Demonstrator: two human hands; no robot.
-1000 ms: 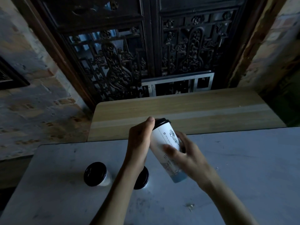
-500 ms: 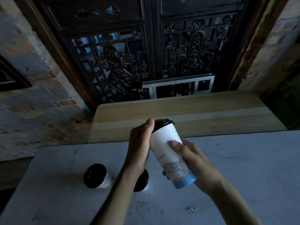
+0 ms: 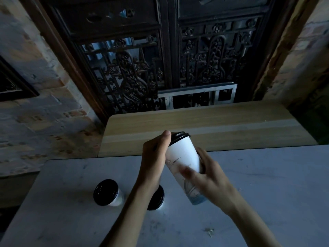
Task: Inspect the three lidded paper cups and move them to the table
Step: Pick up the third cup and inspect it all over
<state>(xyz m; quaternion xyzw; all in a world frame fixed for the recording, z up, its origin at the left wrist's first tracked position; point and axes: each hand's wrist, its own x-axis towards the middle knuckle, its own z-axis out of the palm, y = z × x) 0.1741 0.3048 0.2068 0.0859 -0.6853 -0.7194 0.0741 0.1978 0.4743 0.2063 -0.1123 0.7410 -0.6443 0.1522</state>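
A tall white paper cup with a black lid and a blue base is held tilted in the air above the grey surface, lid pointing away from me. My left hand grips its upper part, thumb by the lid. My right hand wraps its lower part, fingers blurred. Two shorter black-lidded cups stand on the grey surface: one at the left, the other partly hidden behind my left forearm.
A wooden table adjoins the far edge of the grey surface. Behind it stands a dark carved door between brick walls. A small scrap lies on the grey surface near my right forearm.
The cup has been turned in my hands: the printed logo seen a second ago has rotated away, and a plain white side faces me now. My right fingers have shifted along the cup.
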